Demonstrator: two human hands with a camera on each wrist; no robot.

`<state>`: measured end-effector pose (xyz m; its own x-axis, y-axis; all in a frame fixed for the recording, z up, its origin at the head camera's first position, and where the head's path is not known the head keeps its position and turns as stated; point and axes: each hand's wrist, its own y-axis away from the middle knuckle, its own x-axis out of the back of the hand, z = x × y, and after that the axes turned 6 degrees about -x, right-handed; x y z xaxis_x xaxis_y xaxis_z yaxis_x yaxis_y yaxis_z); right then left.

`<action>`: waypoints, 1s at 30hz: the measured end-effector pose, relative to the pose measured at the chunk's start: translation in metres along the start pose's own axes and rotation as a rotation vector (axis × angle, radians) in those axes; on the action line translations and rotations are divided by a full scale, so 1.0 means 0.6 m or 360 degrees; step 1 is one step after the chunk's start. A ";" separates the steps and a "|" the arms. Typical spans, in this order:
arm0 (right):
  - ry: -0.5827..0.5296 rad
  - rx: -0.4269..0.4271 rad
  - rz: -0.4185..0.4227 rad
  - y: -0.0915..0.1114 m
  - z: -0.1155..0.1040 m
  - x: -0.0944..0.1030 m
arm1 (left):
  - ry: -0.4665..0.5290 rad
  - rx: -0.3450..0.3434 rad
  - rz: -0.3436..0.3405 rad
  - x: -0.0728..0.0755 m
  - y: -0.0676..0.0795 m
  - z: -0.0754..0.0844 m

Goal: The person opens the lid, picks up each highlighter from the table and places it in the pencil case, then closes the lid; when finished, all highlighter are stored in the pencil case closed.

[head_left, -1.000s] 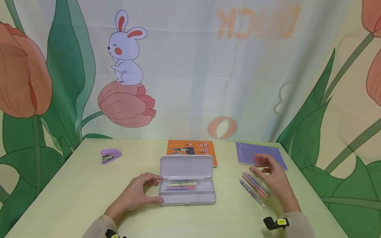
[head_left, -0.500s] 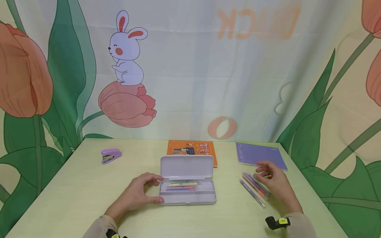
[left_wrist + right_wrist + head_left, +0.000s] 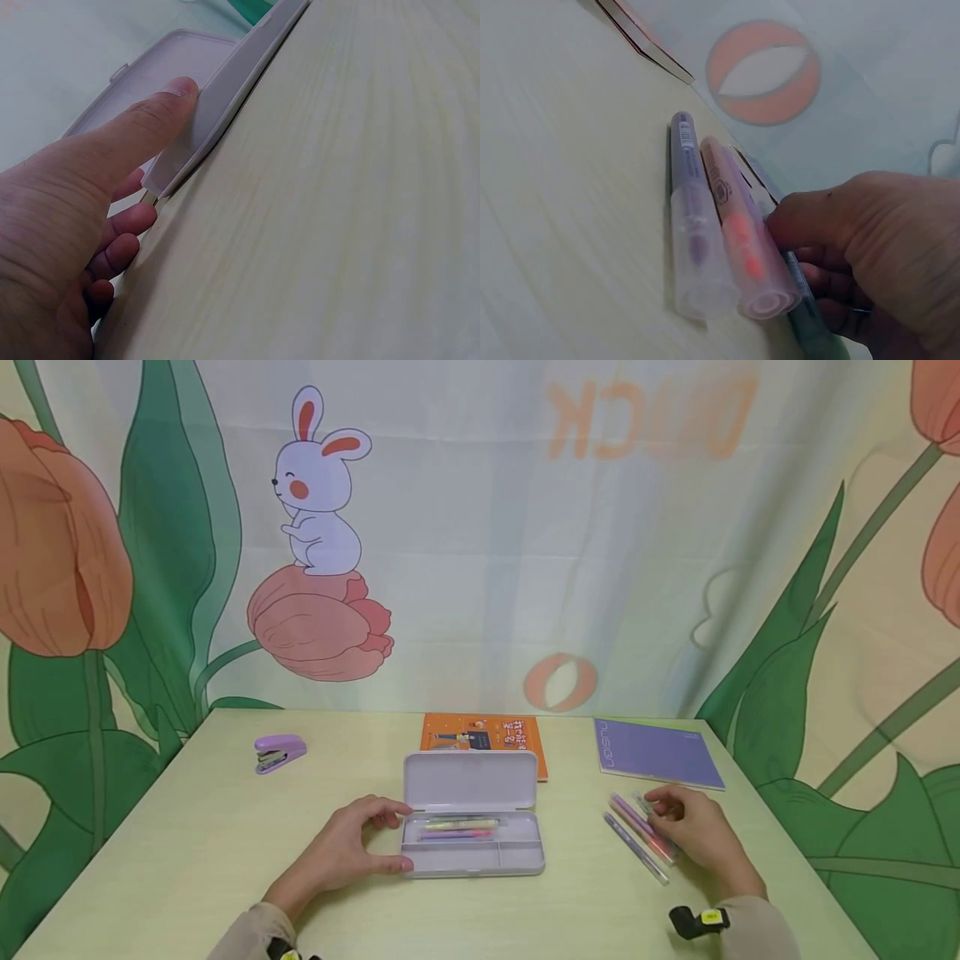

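Note:
The pale lilac pencil case [image 3: 521, 857] lies with its lid up, several pens [image 3: 461, 823] in its rear compartment. My left hand [image 3: 345, 843] holds the left end, thumb at the front corner and fingers at the rear one. In the left wrist view the thumb presses the side wall [image 3: 202, 127]. To the right, my right hand [image 3: 697, 827] pinches a green pen [image 3: 819, 341], mostly hidden by the fingers. Beside it lie an orange-and-pink pen [image 3: 742, 232], a purple one partly behind it, and a greyish-purple pen [image 3: 684, 157] with a clear cap.
An orange book [image 3: 442, 727] lies behind the raised lid. Farther right, a purple notebook [image 3: 660, 752] covers a green one at the back of the table. A purple stapler [image 3: 281, 752] stands at the back left. The printed curtain [image 3: 465, 568] borders the table's far edge.
My right hand has come down and toward me from above the notebook onto the pens, its fingers closing at the green pen. The left hand and pencil case have stayed put.

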<state>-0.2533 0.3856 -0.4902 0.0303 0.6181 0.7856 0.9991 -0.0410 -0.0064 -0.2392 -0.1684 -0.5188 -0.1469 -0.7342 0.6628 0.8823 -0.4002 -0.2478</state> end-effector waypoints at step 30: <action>-0.0220 0.0424 0.0094 0.011 -0.093 0.001 | 0.0008 -0.0010 0.0000 0.003 0.000 0.001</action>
<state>-0.2484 0.3418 -0.4553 0.0742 0.7223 0.6876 0.9672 0.1158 -0.2260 -0.2389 -0.1694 -0.5173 -0.1492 -0.7370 0.6592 0.8794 -0.4037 -0.2523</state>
